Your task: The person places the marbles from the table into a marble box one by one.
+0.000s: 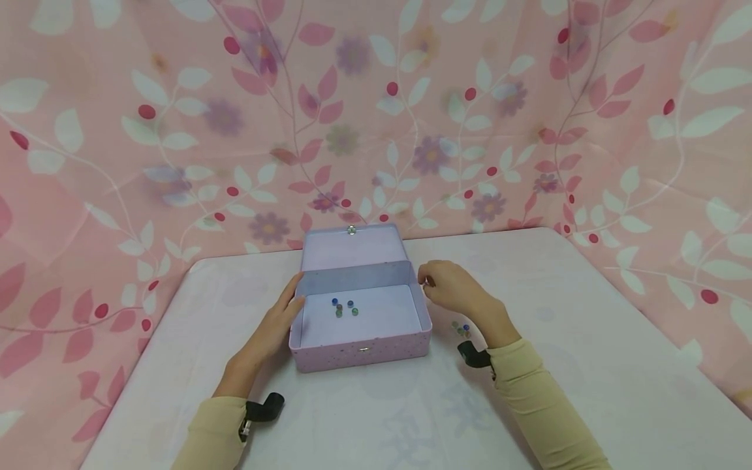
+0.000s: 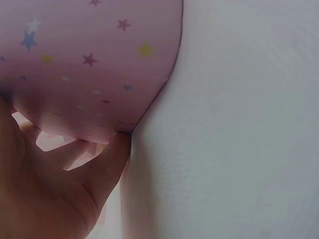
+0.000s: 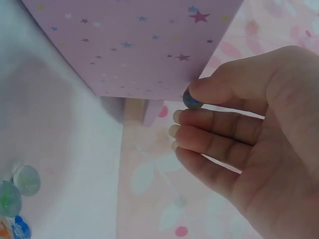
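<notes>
A lilac tin box [image 1: 363, 354] with stars on its sides stands with its lid [image 1: 354, 248] tipped back. Several marbles [image 1: 339, 313] lie on its floor. The left hand [image 1: 267, 333] rests against the box's left side, thumb at the rim; the left wrist view shows its fingers [image 2: 107, 162] touching the starred wall. Just outside the right wall is the right hand [image 1: 458, 290]. In the right wrist view this hand [image 3: 249, 124] pinches a dark blue marble [image 3: 191, 100] between thumb and fingers, close to the box's side [image 3: 134, 50].
On the white cloth [image 1: 546, 365], to the right of the box near the right wrist, sits a small group of marbles [image 1: 461, 329], green, blue and orange ones among them. Behind the table hangs a pink floral curtain [image 1: 376, 130].
</notes>
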`<state>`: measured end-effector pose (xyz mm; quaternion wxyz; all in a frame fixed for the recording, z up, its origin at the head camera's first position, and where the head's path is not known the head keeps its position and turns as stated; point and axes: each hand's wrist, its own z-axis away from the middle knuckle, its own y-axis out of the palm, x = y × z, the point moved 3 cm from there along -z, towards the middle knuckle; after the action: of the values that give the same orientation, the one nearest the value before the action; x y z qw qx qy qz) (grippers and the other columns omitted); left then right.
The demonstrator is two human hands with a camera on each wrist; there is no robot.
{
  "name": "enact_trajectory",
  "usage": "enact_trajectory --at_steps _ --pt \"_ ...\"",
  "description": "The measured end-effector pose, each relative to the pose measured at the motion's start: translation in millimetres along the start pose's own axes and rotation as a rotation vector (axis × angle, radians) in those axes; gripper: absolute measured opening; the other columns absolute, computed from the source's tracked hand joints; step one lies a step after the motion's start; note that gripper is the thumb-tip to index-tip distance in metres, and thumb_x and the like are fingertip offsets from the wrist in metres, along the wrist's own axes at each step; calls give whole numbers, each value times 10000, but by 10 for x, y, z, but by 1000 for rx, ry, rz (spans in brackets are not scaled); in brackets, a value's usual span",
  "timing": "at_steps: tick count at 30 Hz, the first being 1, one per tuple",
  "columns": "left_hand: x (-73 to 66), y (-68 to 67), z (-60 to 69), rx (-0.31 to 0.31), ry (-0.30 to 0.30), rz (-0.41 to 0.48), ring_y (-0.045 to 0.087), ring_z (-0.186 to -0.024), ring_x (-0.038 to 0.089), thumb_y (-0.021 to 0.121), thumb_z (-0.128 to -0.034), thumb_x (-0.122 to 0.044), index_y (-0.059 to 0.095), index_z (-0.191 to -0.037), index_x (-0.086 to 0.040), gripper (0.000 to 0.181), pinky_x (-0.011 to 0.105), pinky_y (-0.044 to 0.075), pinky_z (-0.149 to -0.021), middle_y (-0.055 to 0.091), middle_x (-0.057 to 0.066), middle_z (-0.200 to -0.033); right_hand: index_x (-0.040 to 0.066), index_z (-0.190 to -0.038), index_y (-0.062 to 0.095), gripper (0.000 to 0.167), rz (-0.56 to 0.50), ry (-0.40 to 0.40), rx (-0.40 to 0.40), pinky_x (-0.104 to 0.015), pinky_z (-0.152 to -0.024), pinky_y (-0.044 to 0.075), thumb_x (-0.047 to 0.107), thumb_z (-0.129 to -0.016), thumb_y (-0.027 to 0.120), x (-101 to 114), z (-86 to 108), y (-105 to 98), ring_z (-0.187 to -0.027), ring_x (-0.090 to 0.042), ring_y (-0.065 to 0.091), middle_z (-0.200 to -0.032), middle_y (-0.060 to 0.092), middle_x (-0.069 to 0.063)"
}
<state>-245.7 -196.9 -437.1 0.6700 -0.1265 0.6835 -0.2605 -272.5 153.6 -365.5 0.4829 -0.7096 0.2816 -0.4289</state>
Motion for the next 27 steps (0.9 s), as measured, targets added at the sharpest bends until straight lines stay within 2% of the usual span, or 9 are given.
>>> enact_trajectory --at_steps 6,13,19,27 --pt "-6 -7 1 1 7 3 28 -1568 334 269 -1027 -613 21 -1568 -478 610 720 66 -1174 16 -73 -1692 94 -958 706 147 -12 -63 -66 -293 -688 476 33 -880 598 131 -5 -34 -761 -162 535 -827 608 -8" --pt "11 7 -20 0 -1 7 33 -1571 308 269 -1012 -647 26 -1568 -482 629 723 77 -1173 21 -96 -1689 105 -941 700 109 20 -142 -105 -277 -700 502 34 -882 645 262 -3 22 -765 -129 542 -833 619 15" --pt "25 13 -27 0 0 18 36 -1571 313 277 -1005 -658 32 -1564 -494 633 728 78 -1169 25 -94 -1689 112 -930 702 99 69 -150 -123 -270 -695 503 41 -888 646 283 -5 69 -778 -122 546 -835 629 22" --pt "14 12 -18 -4 -4 6 35 -1572 304 268 -1004 -662 25 -1565 -491 635 724 78 -1172 19 -104 -1687 93 -933 714 112 77 -150 -122 -311 -745 539 19 -875 655 304 -3 110 -863 -170 590 -884 676 -18"
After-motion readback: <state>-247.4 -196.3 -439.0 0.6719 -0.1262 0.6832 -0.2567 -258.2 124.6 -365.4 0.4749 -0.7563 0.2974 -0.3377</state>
